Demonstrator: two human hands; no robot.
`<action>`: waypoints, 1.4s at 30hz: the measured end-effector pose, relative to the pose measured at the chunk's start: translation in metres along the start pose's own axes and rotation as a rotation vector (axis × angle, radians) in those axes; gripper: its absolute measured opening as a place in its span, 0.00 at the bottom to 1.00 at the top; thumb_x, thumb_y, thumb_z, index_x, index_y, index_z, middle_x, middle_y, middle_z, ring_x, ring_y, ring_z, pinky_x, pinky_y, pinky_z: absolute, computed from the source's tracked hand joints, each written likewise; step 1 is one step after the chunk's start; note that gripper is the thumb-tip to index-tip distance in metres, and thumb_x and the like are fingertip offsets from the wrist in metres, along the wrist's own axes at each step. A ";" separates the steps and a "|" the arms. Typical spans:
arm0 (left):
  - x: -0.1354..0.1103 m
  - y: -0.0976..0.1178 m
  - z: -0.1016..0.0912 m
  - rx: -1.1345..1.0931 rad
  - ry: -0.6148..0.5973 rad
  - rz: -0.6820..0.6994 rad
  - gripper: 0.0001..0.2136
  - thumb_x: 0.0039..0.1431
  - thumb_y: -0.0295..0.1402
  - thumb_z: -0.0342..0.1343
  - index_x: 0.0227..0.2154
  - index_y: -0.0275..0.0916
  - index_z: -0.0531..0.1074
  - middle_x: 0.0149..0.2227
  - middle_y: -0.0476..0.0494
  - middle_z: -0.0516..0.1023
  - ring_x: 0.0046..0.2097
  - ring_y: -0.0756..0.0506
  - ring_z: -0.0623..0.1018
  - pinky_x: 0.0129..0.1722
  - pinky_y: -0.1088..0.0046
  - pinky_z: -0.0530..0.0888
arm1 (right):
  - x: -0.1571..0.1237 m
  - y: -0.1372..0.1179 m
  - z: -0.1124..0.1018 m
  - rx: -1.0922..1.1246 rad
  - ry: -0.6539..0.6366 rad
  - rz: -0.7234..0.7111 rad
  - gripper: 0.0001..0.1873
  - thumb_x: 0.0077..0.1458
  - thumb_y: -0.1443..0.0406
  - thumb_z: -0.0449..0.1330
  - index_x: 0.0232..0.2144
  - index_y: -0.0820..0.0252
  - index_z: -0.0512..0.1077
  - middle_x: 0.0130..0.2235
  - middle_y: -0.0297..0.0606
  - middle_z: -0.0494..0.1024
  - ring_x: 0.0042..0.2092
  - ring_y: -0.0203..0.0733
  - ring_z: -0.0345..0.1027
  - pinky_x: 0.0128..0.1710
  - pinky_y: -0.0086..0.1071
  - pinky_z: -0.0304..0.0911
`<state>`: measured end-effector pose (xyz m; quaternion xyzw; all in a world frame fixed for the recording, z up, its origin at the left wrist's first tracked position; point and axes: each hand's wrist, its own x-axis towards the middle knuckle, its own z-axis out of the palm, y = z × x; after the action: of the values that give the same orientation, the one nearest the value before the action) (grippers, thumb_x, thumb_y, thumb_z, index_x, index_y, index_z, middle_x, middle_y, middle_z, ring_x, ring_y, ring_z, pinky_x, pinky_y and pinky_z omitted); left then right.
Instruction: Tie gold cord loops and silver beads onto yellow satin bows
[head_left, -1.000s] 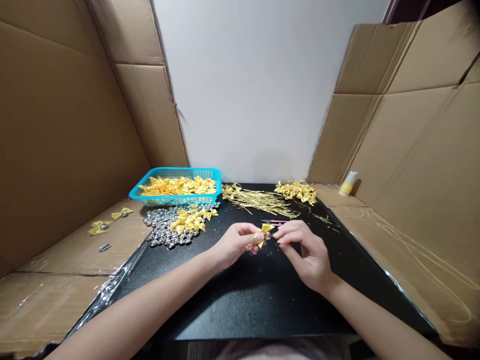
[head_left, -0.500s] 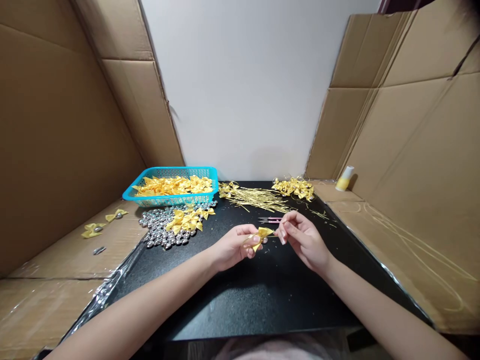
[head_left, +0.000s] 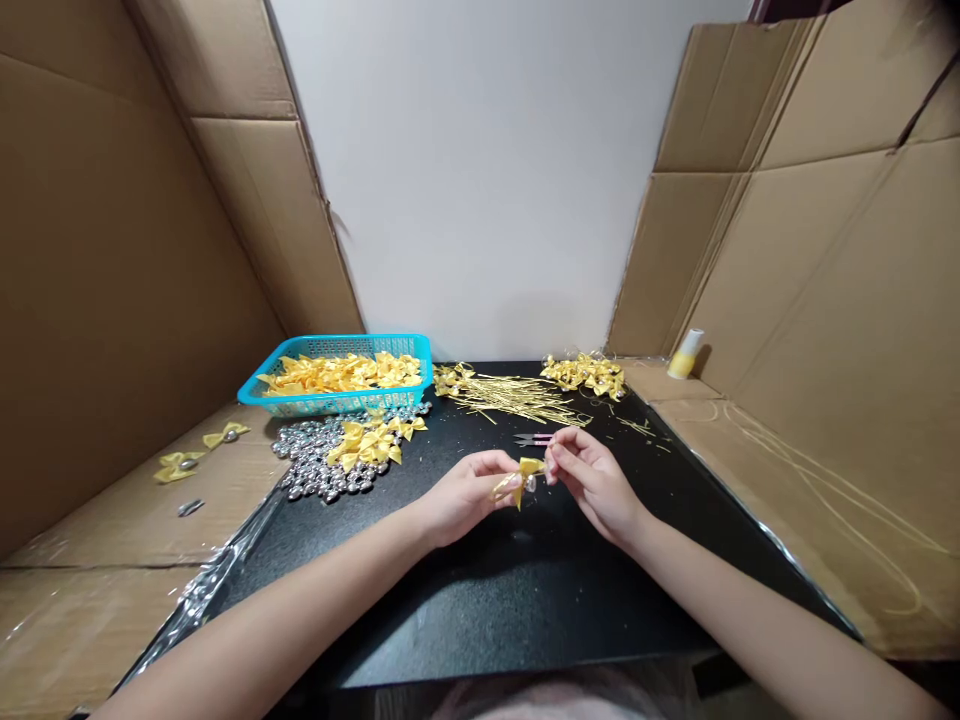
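Note:
Between the thumb and fingers of my left hand is a yellow ribbon bow, with a shiny silver bead hanging against it. A short length of thin gold cord shows at the bow. Just to the right, my right hand is closed in a pinch at the cord's end; its fingertips are close beside the bow and partly hide the cord. Pink-handled thread snips lie on the black table right behind my right fingertips.
A blue basket of yellow bows stands back left, with silver beads and loose bows before it. Cut gold cords and beaded bows lie at the back. A thread spool stands right. Cardboard walls flank the table.
My right hand has moved left, bringing its fingertips nearer to the bow. My left hand keeps its hold, and the bow has turned slightly. The view has shifted a little.

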<state>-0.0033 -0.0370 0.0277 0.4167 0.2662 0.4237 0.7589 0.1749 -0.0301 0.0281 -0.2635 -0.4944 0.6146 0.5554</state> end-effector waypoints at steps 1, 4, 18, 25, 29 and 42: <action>0.000 0.000 0.000 0.008 -0.008 0.027 0.11 0.40 0.30 0.70 0.23 0.34 0.72 0.25 0.48 0.76 0.26 0.53 0.71 0.29 0.77 0.65 | 0.000 0.001 0.000 0.008 -0.003 0.009 0.13 0.45 0.59 0.69 0.28 0.59 0.70 0.24 0.29 0.71 0.26 0.31 0.63 0.30 0.27 0.64; -0.001 0.000 0.002 0.047 -0.044 0.060 0.12 0.41 0.30 0.70 0.23 0.34 0.71 0.24 0.49 0.75 0.25 0.54 0.70 0.26 0.78 0.63 | -0.001 0.005 0.002 0.007 -0.025 0.036 0.13 0.46 0.59 0.68 0.27 0.59 0.70 0.24 0.29 0.72 0.27 0.32 0.65 0.31 0.28 0.65; -0.002 -0.002 0.001 0.075 -0.063 0.068 0.10 0.40 0.30 0.70 0.20 0.34 0.73 0.27 0.44 0.77 0.34 0.48 0.74 0.29 0.76 0.63 | 0.000 0.015 0.002 0.010 0.003 0.062 0.14 0.44 0.58 0.69 0.28 0.60 0.71 0.27 0.29 0.72 0.27 0.31 0.69 0.32 0.27 0.67; -0.004 0.004 0.003 0.103 -0.095 0.050 0.11 0.44 0.31 0.69 0.33 0.35 0.81 0.32 0.43 0.80 0.35 0.49 0.74 0.35 0.75 0.64 | -0.009 0.007 -0.001 -0.332 -0.054 -0.236 0.05 0.54 0.63 0.61 0.29 0.58 0.70 0.26 0.30 0.74 0.28 0.34 0.71 0.31 0.28 0.68; -0.005 0.004 0.003 0.070 -0.052 0.054 0.13 0.41 0.31 0.70 0.33 0.35 0.81 0.29 0.45 0.78 0.31 0.52 0.71 0.32 0.77 0.64 | -0.016 0.001 -0.005 -0.679 -0.087 -0.576 0.04 0.55 0.70 0.59 0.32 0.57 0.72 0.29 0.33 0.77 0.31 0.36 0.73 0.34 0.29 0.68; -0.004 0.003 0.003 0.103 -0.018 0.039 0.14 0.38 0.32 0.71 0.32 0.34 0.81 0.28 0.46 0.76 0.29 0.53 0.68 0.31 0.77 0.62 | -0.019 -0.003 -0.002 -0.813 -0.051 -0.759 0.08 0.49 0.74 0.59 0.30 0.58 0.74 0.28 0.36 0.79 0.30 0.38 0.74 0.31 0.29 0.69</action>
<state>-0.0039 -0.0410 0.0319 0.4642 0.2727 0.4203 0.7304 0.1823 -0.0476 0.0264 -0.2449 -0.7650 0.1374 0.5795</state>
